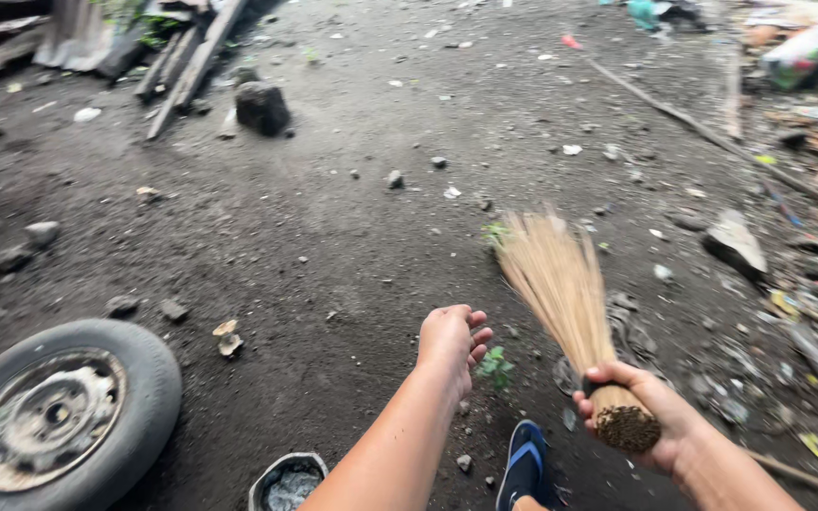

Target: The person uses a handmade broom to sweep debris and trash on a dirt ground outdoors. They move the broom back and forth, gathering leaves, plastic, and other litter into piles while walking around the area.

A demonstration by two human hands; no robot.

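Note:
My right hand [650, 416] grips the bound end of a straw stick broom [560, 284]; its bristles fan out and point away over the dark dirt ground [333, 237]. My left hand [452, 341] reaches forward, palm down, fingers loosely curled and apart, holding nothing. It hovers above the dirt just left of a small green weed [496, 367]. A second small green sprout [494, 232] shows by the broom tips. My foot in a blue flip-flop [525, 466] is at the bottom edge.
An old car wheel with tyre [59, 416] lies at the lower left. A small round container [288, 481] sits at the bottom. A dark rock [262, 106] and planks [186, 61] are at the back left. Litter and sticks [807, 246] line the right side.

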